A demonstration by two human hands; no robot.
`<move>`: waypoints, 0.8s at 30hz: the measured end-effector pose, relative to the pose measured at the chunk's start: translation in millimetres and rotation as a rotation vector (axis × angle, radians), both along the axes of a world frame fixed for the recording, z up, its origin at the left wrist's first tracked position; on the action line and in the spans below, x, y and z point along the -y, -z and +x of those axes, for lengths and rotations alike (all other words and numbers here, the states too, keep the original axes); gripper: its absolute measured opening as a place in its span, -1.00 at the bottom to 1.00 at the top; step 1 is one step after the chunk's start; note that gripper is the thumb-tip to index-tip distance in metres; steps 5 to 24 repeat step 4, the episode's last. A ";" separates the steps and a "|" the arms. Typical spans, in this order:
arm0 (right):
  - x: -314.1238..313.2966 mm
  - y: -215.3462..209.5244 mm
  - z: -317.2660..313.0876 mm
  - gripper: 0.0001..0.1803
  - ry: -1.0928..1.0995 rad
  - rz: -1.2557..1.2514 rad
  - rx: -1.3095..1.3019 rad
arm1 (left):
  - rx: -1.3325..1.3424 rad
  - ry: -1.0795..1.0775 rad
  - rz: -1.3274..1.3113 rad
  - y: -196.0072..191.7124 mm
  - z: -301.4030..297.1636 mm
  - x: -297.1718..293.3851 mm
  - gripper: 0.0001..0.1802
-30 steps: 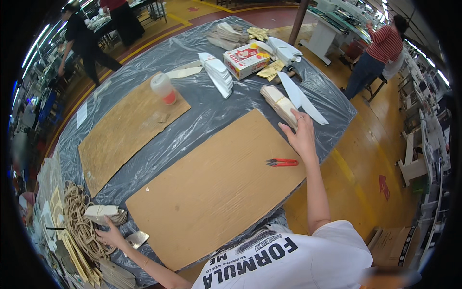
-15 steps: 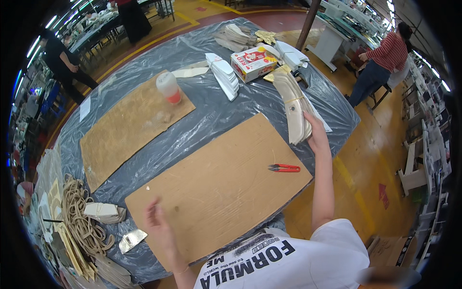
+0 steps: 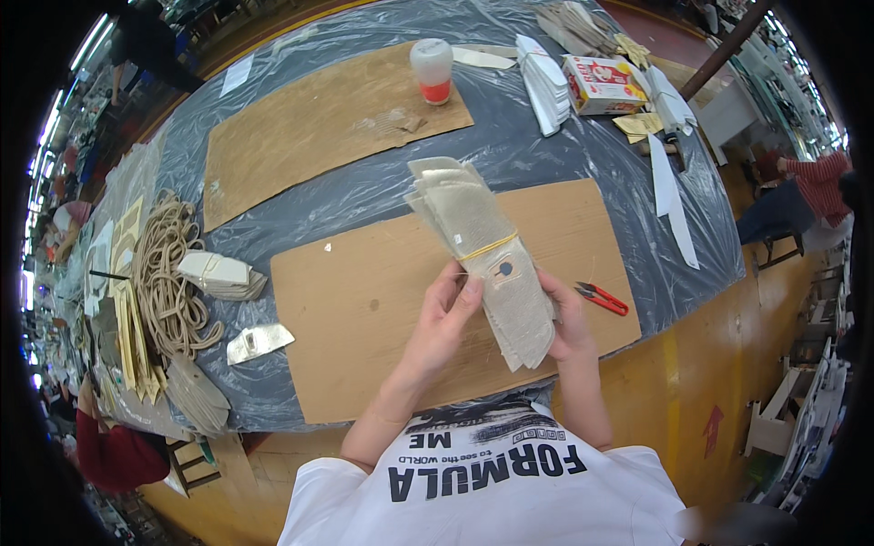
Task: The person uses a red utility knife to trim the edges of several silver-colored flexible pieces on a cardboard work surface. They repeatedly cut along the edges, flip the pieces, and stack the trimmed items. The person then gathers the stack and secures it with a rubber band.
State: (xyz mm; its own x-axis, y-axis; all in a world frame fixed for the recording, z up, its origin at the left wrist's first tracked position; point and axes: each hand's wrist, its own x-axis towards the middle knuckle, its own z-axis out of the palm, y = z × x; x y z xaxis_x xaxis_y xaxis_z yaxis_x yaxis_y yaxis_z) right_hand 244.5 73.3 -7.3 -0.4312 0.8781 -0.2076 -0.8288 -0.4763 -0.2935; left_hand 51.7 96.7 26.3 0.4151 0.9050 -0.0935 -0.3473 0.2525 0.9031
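Note:
A thick bundle of beige fabric pieces [image 3: 496, 282], bound by a yellow band [image 3: 490, 246], is tilted above the cardboard in front of me. The top piece has a dark keyhole-shaped opening below the band. My right hand [image 3: 569, 320] grips the bundle's right edge, its fingers partly hidden behind it. At the left edge, near the band, my left hand [image 3: 448, 314] is closed with thumb and fingers on the bundle. Red-handled thread snips [image 3: 603, 298] lie on the cardboard sheet [image 3: 364, 355], just right of my right hand.
A second cardboard sheet [image 3: 273, 146] carries a bottle with red contents [image 3: 431, 73]. White pieces [image 3: 543, 86] and a printed box [image 3: 603, 86] stand far right. Coiled cord [image 3: 171, 273], a tied stack [image 3: 221, 275] and a metallic-looking piece [image 3: 260, 342] lie left. Other people are beyond the table.
My right hand has brought the bundle from the table's right side to above the near cardboard. My left hand has moved right, from open over the cardboard to the bundle. The view has shifted.

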 end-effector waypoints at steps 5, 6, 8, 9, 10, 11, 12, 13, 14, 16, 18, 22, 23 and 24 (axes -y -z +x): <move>-2.1 0.1 -1.2 -0.46 -0.022 0.057 -0.071 | 0.067 0.003 -0.064 6.4 -5.2 -1.8 -0.28; -2.1 0.1 -1.2 -0.46 -0.022 0.057 -0.071 | 0.067 0.003 -0.064 6.4 -5.2 -1.8 -0.28; -2.1 0.1 -1.2 -0.46 -0.022 0.057 -0.071 | 0.067 0.003 -0.064 6.4 -5.2 -1.8 -0.28; -2.1 0.1 -1.2 -0.46 -0.022 0.057 -0.071 | 0.067 0.003 -0.064 6.4 -5.2 -1.8 -0.28; -2.1 0.1 -1.2 -0.46 -0.022 0.057 -0.071 | 0.067 0.003 -0.064 6.4 -5.2 -1.8 -0.28; -2.1 0.1 -1.2 -0.46 -0.022 0.057 -0.071 | 0.067 0.003 -0.064 6.4 -5.2 -1.8 -0.28; -2.1 0.1 -1.2 -0.46 -0.022 0.057 -0.071 | 0.067 0.003 -0.064 6.4 -5.2 -1.8 -0.28; -2.1 0.1 -1.2 -0.46 -0.022 0.057 -0.071 | 0.067 0.003 -0.064 6.4 -5.2 -1.8 -0.28; -2.1 0.1 -1.2 -0.46 -0.022 0.057 -0.071 | 0.067 0.003 -0.064 6.4 -5.2 -1.8 -0.28; -2.1 0.1 -1.2 -0.46 -0.022 0.057 -0.071 | 0.067 0.003 -0.064 6.4 -5.2 -1.8 -0.28; -2.1 0.1 -1.2 -0.46 -0.022 0.057 -0.071 | 0.067 0.003 -0.064 6.4 -5.2 -1.8 -0.28; -2.1 0.1 -1.2 -0.46 -0.022 0.057 -0.071 | 0.067 0.003 -0.064 6.4 -5.2 -1.8 -0.28; -2.1 0.1 -1.2 -0.46 -0.022 0.057 -0.071 | 0.067 0.003 -0.064 6.4 -5.2 -1.8 -0.28; -2.1 0.1 -1.2 -0.46 -0.022 0.057 -0.071 | 0.067 0.003 -0.064 6.4 -5.2 -1.8 -0.28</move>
